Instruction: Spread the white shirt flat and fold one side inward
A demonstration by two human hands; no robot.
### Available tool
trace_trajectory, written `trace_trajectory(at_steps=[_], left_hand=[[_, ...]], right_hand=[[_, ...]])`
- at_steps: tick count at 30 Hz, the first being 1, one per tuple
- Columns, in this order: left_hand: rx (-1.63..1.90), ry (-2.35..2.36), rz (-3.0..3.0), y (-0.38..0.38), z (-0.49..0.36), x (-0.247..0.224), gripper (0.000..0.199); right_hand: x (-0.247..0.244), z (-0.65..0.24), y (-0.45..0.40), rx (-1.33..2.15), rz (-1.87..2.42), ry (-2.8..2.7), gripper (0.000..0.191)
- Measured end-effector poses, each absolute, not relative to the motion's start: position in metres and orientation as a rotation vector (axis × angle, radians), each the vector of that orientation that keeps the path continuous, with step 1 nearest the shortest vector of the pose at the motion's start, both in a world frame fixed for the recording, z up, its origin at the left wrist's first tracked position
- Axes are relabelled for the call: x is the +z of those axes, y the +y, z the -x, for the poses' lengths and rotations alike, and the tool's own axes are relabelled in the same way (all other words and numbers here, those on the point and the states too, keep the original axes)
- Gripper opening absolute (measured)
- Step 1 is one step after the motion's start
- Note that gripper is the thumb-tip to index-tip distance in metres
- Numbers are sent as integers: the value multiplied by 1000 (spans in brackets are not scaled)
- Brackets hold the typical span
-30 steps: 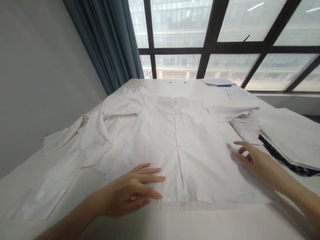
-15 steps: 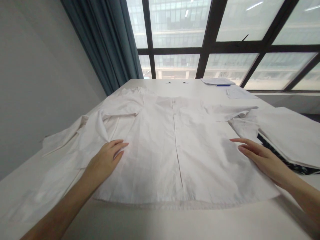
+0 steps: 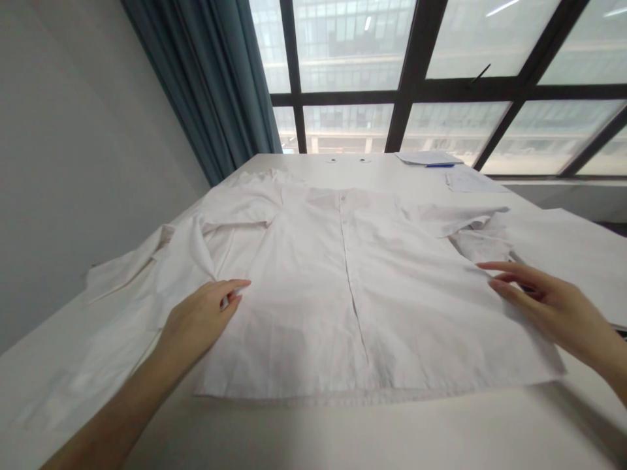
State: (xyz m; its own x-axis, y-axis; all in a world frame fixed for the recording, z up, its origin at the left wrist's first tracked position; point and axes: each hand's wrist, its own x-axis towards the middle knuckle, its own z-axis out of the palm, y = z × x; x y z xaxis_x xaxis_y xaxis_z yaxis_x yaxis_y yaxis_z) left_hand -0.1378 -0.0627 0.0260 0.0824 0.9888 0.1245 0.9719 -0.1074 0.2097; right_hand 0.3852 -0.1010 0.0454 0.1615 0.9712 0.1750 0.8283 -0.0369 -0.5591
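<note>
A white short-sleeved button-up shirt (image 3: 304,313) lies spread front up, its collar end away from me and its hem towards me. My left hand (image 3: 208,316) rests at the shirt's left side below the sleeve. Its thumb and forefinger are drawn close together on the cloth. At the opposite side edge my right hand (image 3: 548,300) pinches the fabric between thumb and fingers; the fingertips are partly hidden. The button placket (image 3: 347,254) runs slightly slanted down the middle, its lower part parted a little.
More white garments (image 3: 122,274) lie along the left, partly under the shirt. White folded cloth (image 3: 573,248) lies on the right. Papers (image 3: 426,158) with a blue pen (image 3: 439,166) are at the far end of the white table (image 3: 313,434). A blue curtain (image 3: 210,78) and windows stand behind.
My right hand has moved outwards to the right, and the shirt's right side and lower placket have shifted with it. My left hand has barely moved; its thumb and forefinger are closer together.
</note>
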Motion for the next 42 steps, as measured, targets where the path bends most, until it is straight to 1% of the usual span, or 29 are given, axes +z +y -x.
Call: trace_trajectory(at_steps=[3, 7, 9, 11, 13, 15, 17, 19, 21, 24, 26, 29, 34, 38, 42], left_hand=[[314, 2078, -2212, -63, 140, 29, 43], [251, 2072, -2196, -59, 149, 27, 43], [314, 2011, -2282, -56, 151, 26, 41], [448, 1866, -2457, -56, 147, 24, 40], [574, 1620, -2668, -60, 136, 22, 37], [612, 1322, -2852, -70, 118, 21, 32], [556, 1010, -2998, -84, 95, 20, 28], [452, 706, -3075, -99, 75, 21, 29], [325, 521, -3082, -111, 61, 22, 36], [191, 429, -3046, -118, 54, 23, 50], [148, 412, -3018, -118, 56, 22, 53], [86, 392, -2988, -116, 59, 21, 52], [104, 381, -2947, -117, 57, 23, 51], [119, 337, -2915, -117, 56, 27, 50], [60, 322, -2933, -118, 56, 29, 48]], right_hand=[[34, -390, -101, 358, 1925, -1879, 66], [19, -396, -99, 354, 1906, -2048, 57], [16, -394, -99, 150, 1884, -2082, 55], [18, -382, -102, -163, 1825, -2102, 48], [21, -360, -109, -346, 1639, -2177, 37], [25, -332, -120, -264, 1302, -2331, 25], [29, -305, -132, -110, 1028, -2470, 22], [31, -284, -142, -54, 811, -2559, 21], [32, -272, -148, -65, 668, -2622, 20], [33, -269, -148, -88, 604, -2689, 20], [33, -271, -147, -104, 582, -2717, 21], [33, -271, -146, -163, 525, -2740, 25], [34, -267, -148, -298, 507, -2732, 20], [37, -269, -148, -306, 480, -2791, 32], [35, -273, -147, -265, 463, -2804, 36]])
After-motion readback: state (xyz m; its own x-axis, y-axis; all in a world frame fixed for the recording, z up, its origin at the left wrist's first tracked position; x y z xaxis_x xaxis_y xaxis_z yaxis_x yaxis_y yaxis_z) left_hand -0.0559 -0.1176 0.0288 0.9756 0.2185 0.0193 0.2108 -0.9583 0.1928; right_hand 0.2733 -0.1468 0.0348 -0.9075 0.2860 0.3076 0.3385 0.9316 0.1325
